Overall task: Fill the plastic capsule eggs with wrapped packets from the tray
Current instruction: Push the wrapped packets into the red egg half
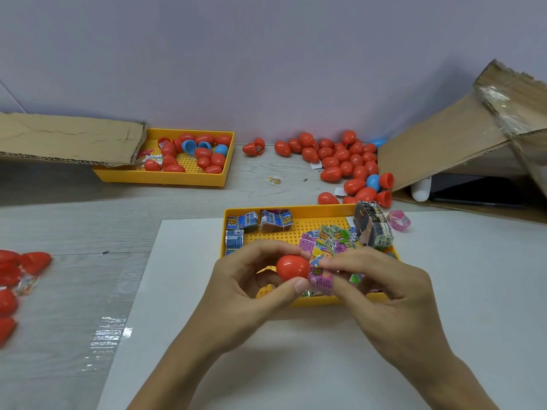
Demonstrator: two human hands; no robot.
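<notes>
My left hand (251, 279) grips a red plastic egg half (292, 267) between thumb and fingers, its open end turned right. My right hand (376, 279) pinches a pink wrapped packet (321, 281) right at the egg's opening. Both hands hover over the near yellow tray (284, 210), which holds blue packets (245, 221) at its left and a heap of pink and green packets (328, 241) at its right. Whether the packet is partly inside the egg cannot be told.
A pile of red and blue eggs (343, 164) lies at the back right beside a cardboard box (444, 149). A second yellow tray (177, 179) with eggs sits back left under a cardboard flap (68, 137). More red eggs (17, 279) lie at the left edge.
</notes>
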